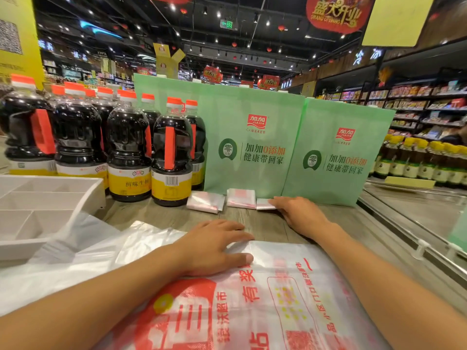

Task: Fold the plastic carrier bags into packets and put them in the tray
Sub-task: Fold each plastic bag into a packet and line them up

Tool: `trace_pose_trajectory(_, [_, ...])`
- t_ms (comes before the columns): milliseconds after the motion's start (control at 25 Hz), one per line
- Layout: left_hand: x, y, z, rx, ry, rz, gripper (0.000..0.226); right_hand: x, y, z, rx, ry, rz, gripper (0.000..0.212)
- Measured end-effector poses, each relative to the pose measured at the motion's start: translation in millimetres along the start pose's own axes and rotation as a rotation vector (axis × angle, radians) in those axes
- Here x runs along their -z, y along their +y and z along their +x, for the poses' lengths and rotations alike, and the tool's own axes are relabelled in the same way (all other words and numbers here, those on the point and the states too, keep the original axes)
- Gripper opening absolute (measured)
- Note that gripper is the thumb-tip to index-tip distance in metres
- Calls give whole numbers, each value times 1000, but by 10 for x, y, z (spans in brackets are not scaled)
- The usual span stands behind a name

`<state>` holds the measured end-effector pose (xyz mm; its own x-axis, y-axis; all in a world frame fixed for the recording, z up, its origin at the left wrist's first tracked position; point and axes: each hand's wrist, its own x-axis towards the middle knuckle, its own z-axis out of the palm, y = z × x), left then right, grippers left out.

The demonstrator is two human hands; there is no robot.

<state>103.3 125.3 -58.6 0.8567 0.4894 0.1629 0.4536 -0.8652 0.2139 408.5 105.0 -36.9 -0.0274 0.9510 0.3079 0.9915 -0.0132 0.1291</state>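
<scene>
A white plastic carrier bag [283, 294] with red print lies flat on the wooden counter in front of me. My left hand [214, 248] rests flat on its far edge, fingers straight. My right hand [300, 213] reaches farther back and lies on a folded packet [264, 204], fingers extended over it. Two more folded packets, one [206, 202] and another [241, 198], lie to its left at the foot of the green bags. A white divided tray [50, 198] stands at the left, with nothing visible in its compartments.
Dark soy sauce bottles [129, 152] with orange caps stand behind the tray. Two green paper bags [252, 142] stand upright behind the packets. More loose clear plastic bags [75, 253] lie at the left. A metal rail [414, 223] runs along the right.
</scene>
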Motion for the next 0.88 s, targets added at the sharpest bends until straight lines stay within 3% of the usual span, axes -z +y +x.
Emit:
trace_pose_trajectory(160, [0, -7, -3, -3, -4, -2, 68, -26, -46, 9, -88, -200, 221, 51])
trace_pose_trajectory(400, [12, -2, 6, -11, 2, 7, 68, -27, -69, -23, -93, -334, 239, 58])
trace_pose_trajectory(760, [536, 247, -208, -36, 132, 24, 68, 838, -379, -532, -65, -166, 165, 66])
trace_pose_trajectory(880, [870, 381, -375, -18, 160, 50, 54, 1187, -616, -932, -27, -124, 206, 67])
